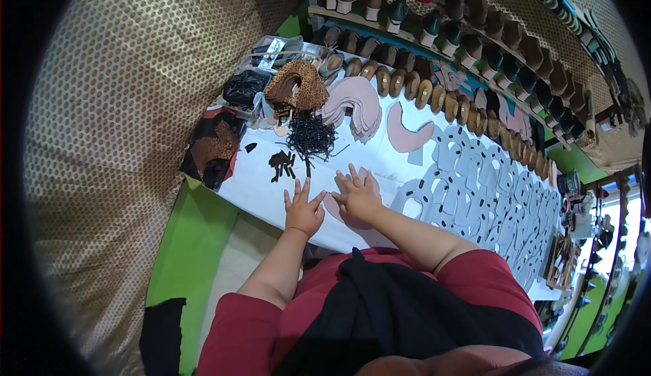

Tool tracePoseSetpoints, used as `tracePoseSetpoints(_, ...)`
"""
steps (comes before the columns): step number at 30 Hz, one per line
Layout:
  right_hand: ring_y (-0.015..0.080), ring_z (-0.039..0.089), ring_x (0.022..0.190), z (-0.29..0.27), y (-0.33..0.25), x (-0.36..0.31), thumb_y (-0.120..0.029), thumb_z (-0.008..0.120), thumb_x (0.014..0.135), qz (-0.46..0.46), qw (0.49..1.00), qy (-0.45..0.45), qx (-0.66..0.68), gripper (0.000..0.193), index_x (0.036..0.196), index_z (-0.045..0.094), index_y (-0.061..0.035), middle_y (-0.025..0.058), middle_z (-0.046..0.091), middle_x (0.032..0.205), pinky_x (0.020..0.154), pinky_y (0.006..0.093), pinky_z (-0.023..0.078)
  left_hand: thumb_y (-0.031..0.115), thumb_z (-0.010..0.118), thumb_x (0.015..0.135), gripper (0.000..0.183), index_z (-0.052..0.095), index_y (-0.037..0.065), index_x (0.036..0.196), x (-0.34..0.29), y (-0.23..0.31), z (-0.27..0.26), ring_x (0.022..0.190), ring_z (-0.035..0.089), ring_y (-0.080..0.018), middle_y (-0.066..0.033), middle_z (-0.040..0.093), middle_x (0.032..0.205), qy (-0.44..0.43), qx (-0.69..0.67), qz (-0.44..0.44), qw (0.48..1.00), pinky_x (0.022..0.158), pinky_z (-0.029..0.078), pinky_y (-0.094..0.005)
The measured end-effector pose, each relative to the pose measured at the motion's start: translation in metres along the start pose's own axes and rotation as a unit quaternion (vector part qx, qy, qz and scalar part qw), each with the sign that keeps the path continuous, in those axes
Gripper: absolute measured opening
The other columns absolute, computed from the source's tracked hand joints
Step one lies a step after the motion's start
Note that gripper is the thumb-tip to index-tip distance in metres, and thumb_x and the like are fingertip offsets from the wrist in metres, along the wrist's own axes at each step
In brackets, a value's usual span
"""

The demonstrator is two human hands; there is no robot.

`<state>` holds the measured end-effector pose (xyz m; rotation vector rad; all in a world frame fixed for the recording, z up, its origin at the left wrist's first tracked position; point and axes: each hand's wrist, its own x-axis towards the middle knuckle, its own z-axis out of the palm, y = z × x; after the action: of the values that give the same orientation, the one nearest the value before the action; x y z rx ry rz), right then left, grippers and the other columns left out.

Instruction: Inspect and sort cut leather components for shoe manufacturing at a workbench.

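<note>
My left hand is held over the near edge of the white-covered table, its fingers spread. To its right, my right hand lies with fingers apart on a pale pink curved cut piece, hiding much of it. No object shows in either hand, though the spot where the two nearly meet is too small to make out. Just beyond my left hand are a few short dark strips and a tangled heap of thin black strips. Another pink U-shaped piece lies alone farther right.
Grey U-shaped pieces with small dark bits on them cover the table's right. Stacks of pink pieces and leopard-print pieces stand behind the strips. Wooden shoe lasts line the back, below shelves of shoes. Bags sit left.
</note>
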<state>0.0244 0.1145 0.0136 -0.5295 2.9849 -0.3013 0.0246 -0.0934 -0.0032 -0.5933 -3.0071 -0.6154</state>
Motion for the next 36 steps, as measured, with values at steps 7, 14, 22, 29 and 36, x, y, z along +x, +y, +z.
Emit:
tracePoseSetpoints(7,0.0463,0.01,0.152,-0.013,0.017,0.0,-0.039,0.065,0.087,0.067,0.994,-0.019,0.082,0.027,0.112,0.076,-0.0381,0.0106,0.036,0.159,0.11,0.079,0.01,0.02,0.061,0.084,0.045,0.069,0.03,0.128,-0.003,-0.005,0.001,0.15,0.027,-0.036,-0.0115,0.038,0.159,-0.014,0.01,0.014,1.0,0.119,0.009,-0.063)
tracePoseSetpoints(14,0.0471,0.018,0.149,-0.005,0.06,-0.048,-0.032,0.073,0.081,0.175,0.974,0.073,0.123,0.022,0.102,0.08,-0.0346,0.0096,0.043,0.155,0.109,0.0802,0.01,0.022,0.06,0.085,0.059,0.054,0.02,0.144,-0.004,-0.003,-0.003,0.15,0.027,-0.0335,-0.0093,0.038,0.159,-0.026,0.018,0.018,0.999,0.12,0.009,-0.0624)
tracePoseSetpoints(22,0.0427,0.022,0.149,-0.009,0.067,-0.091,-0.031,0.078,0.075,0.228,0.967,0.072,0.085,0.016,0.09,0.082,-0.0277,0.0063,0.05,0.149,0.11,0.0791,0.01,0.024,0.058,0.087,0.062,0.048,0.013,0.147,-0.006,-0.004,-0.002,0.151,0.027,-0.0297,-0.0071,0.04,0.158,-0.03,0.023,0.03,0.999,0.121,0.007,-0.0609)
tracePoseSetpoints(29,0.0388,0.021,0.15,0.002,0.051,-0.102,-0.026,0.079,0.075,0.215,0.972,0.074,0.066,0.009,0.082,0.081,-0.0214,0.0053,0.049,0.15,0.11,0.079,0.006,0.024,0.056,0.088,0.056,0.052,0.009,0.142,-0.016,-0.011,0.009,0.146,0.036,-0.0308,-0.0117,0.044,0.155,-0.059,0.021,0.188,0.98,0.121,0.021,-0.0544)
tracePoseSetpoints(36,0.0366,0.022,0.151,0.024,0.059,-0.103,-0.024,0.076,0.074,0.18,0.976,0.118,0.039,0.008,0.077,0.076,-0.0165,0.0041,0.05,0.149,0.11,0.0791,0.008,0.022,0.055,0.088,0.06,0.048,0.002,0.144,-0.008,0.0,0.01,0.144,0.039,-0.0327,-0.0182,0.043,0.154,-0.093,0.025,0.223,0.97,0.119,0.028,-0.0484)
